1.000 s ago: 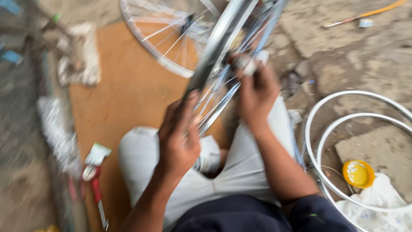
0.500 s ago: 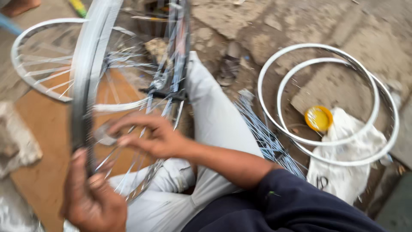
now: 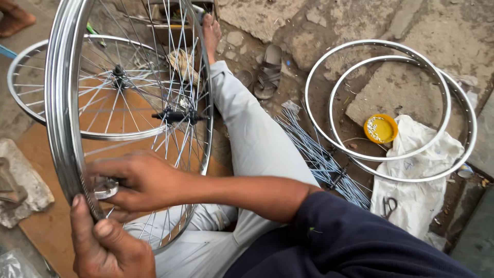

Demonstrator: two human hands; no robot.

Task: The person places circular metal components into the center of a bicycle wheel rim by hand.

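the left hand [image 3: 110, 247] holds the rim of the bike wheel [image 3: 64, 118], fingers clenched around it, near and left over the lap. the right hand [image 3: 141, 180] pinches a small silver tool [image 3: 105, 188] at a spoke. next, turn it gently. two bare rims [image 3: 391, 108], loose spokes [image 3: 319, 154] and a yellow cup [image 3: 381, 128] lie right.
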